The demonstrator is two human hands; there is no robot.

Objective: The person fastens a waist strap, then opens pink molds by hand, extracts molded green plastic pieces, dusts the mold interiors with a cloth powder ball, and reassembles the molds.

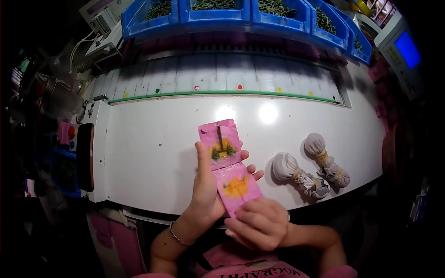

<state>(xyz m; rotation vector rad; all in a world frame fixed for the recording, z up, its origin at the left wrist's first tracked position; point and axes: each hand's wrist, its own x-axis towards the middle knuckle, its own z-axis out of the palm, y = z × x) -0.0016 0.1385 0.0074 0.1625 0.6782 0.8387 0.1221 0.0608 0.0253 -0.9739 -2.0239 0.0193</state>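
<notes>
A pink two-part mold (228,172) lies opened flat in my hands, its halves joined at a crease. Its upper half has a yellow-orange stain with a dark green, branch-like piece (221,143) on it; the lower half shows an orange-yellow patch. My left hand (206,185) holds the mold from beneath and the left side, thumb along the edge and fingertips showing at the right. At the lower end, my right hand (260,223) grips the mold's bottom edge with bent fingers. Two cloth-wrapped bundles tied with bands, one nearer (301,176) and one farther (327,160), lie to the right.
Several blue bins (215,16) of small green pieces line the back. Before them runs a pale strip with a green edge (222,92) and coloured dots. A device with a blue screen (408,49) stands back right; a dark rounded object (85,157) is at the left.
</notes>
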